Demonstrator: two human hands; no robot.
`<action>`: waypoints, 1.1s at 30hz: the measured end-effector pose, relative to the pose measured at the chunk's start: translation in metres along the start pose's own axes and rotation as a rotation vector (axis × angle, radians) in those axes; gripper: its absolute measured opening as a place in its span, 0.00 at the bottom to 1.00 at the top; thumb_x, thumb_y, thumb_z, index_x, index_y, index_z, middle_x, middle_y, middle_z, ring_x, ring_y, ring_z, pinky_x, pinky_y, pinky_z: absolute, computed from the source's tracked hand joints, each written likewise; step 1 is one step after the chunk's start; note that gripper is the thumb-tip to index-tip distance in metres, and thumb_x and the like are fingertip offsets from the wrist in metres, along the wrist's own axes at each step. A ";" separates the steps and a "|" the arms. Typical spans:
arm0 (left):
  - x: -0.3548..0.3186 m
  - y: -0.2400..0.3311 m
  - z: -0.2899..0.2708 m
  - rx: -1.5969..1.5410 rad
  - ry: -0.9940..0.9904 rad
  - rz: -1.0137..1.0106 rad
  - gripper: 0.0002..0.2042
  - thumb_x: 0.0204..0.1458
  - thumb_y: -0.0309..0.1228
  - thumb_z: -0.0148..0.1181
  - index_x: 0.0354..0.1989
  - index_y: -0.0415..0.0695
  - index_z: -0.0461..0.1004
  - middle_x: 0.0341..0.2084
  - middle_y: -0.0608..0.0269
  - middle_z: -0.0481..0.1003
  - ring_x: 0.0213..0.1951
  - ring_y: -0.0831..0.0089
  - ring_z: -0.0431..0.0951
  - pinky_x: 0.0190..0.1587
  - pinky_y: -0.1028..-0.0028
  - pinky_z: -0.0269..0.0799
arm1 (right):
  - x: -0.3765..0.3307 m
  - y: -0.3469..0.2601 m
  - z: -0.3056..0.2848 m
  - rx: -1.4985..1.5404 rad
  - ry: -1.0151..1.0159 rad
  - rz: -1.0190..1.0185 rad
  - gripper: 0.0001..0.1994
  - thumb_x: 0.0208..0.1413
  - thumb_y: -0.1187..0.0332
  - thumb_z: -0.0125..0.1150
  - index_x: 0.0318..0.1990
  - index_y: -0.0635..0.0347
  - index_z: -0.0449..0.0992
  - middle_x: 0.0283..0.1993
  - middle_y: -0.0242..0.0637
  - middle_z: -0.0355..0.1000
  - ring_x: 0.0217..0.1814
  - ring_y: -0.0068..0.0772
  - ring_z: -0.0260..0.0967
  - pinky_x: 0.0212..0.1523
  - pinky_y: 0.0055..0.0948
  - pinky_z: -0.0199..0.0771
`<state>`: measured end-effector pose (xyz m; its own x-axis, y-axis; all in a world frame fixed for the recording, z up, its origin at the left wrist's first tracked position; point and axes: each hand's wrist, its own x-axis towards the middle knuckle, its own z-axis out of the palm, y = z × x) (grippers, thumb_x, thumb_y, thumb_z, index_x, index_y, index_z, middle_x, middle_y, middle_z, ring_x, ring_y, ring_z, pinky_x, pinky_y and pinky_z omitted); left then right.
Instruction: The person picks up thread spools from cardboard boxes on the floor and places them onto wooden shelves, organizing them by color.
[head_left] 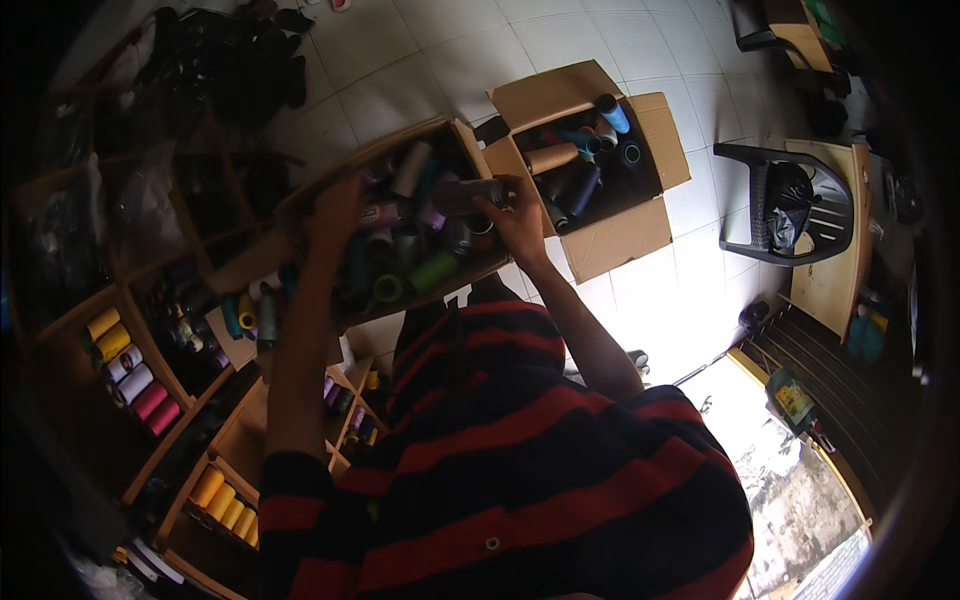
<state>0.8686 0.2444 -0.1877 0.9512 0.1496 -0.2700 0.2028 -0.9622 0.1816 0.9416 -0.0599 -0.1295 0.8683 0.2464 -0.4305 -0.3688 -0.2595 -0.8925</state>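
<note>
Over the spool box (300, 195), right hand (520, 222) clamps a grey cone (465, 193); left hand (335, 210) apparently grips its rim.

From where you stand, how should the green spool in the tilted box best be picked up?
Probably pinch the green spool across its round body near the upper end, coming from above; it lies slanted among other spools in the cardboard box, with its top side exposed. The right hand is nearest.

A pale tiled floor (420, 70) carried an open cardboard box (610, 235) of thread cones and a dark plastic chair (775, 200). Wooden shelves (190, 440) at the left held rows of yellow, white and pink spools (130, 375).
</note>
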 end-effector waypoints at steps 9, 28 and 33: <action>-0.004 0.048 -0.009 0.182 0.286 0.314 0.23 0.51 0.36 0.58 0.56 0.43 0.65 0.50 0.47 0.70 0.54 0.51 0.69 0.53 0.54 0.68 | -0.024 0.040 -0.038 0.458 -0.063 0.212 0.23 0.57 0.56 0.60 0.55 0.57 0.66 0.50 0.36 0.67 0.49 0.29 0.68 0.42 0.29 0.70; -0.056 0.114 -0.007 -0.189 0.034 0.133 0.31 0.42 0.43 0.63 0.57 0.45 0.64 0.44 0.45 0.67 0.55 0.45 0.63 0.57 0.46 0.57 | -0.056 0.047 -0.004 -0.172 -0.350 -0.222 0.20 0.46 0.78 0.61 0.50 0.61 0.68 0.48 0.45 0.68 0.49 0.44 0.70 0.49 0.38 0.71; -0.085 0.123 -0.017 -0.141 0.065 0.072 0.32 0.44 0.45 0.63 0.56 0.42 0.65 0.47 0.49 0.66 0.55 0.47 0.63 0.56 0.46 0.57 | -0.062 0.034 0.002 -0.650 -0.282 -0.498 0.24 0.45 0.78 0.60 0.54 0.59 0.68 0.50 0.44 0.65 0.56 0.49 0.62 0.55 0.43 0.67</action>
<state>0.8163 0.1174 -0.1259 0.9765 0.1000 -0.1909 0.1599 -0.9302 0.3305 0.8750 -0.0818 -0.1333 0.7321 0.6733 -0.1034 0.3701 -0.5206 -0.7694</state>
